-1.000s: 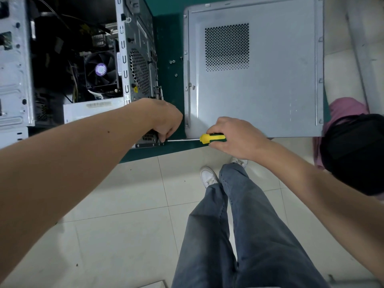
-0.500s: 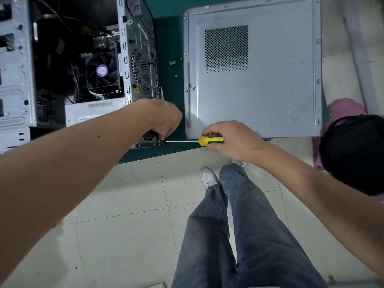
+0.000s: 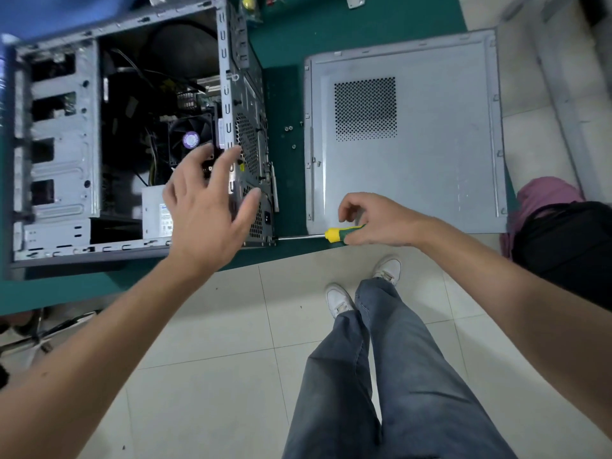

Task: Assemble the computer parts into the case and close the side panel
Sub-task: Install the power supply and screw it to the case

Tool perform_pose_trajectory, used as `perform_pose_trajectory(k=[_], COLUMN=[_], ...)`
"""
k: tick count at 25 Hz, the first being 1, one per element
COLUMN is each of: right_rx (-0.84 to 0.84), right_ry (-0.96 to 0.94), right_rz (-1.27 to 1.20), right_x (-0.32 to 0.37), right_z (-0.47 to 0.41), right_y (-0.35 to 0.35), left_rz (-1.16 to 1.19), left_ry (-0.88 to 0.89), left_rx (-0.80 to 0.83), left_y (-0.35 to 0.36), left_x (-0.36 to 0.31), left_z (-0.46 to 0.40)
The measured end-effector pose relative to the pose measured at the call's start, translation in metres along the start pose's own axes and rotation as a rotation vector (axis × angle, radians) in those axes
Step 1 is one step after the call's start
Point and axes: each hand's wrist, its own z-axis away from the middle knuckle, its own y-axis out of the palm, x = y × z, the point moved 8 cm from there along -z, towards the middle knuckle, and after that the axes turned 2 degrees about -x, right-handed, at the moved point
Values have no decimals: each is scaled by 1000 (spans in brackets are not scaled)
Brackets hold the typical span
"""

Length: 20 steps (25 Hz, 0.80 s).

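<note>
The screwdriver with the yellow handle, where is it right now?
In the head view, the screwdriver lies level along the green table's near edge, held by the right hand, between the open case and the side panel.

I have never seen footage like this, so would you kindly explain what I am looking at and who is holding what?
The picture comes from a camera worn on a person's head, looking down at their own bare arms, jeans and white shoes. On the green table lies an open grey metal computer case, its black cooling fan showing inside. Beside it lies the detached grey metal side panel with a perforated vent, and a few small loose screws lie between them. The right hand grips a yellow-and-green-handled screwdriver, its tip at the case's rear corner. The left hand hovers open over the case, holding nothing.
</note>
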Motion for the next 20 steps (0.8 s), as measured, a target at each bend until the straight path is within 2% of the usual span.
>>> perform_pose_trajectory(k=[2,4,7,9,11,15,17,20], right_rx=[31,-10,-159,-246,-260,-326,-378,-301], right_ry=[61,113,196,200,159,134,195,253], right_rz=[-107,-290,-558,-528,-510,-691,-567,-223], right_x=[-6,-14,-26,-27,-23,-25,-27,-29], right_z=[4,9,16,17,17,23,22,17], right_y=[-2,-5,-3,-3,-3,-12,-12,-6], left_rz=[35,29,24,15,14,51,43,25], left_ry=[-132,-120,-92,-88,-77,1,9,-4], left_rx=[44,51,-19,-58,-83,-107,-100,-76], left_y=[6,11,12,11,11,11,11,14], left_x=[19,21,21,23,24,19,20,22], left_z=[0,-4,-4,-3,-3,-2,-3,-4])
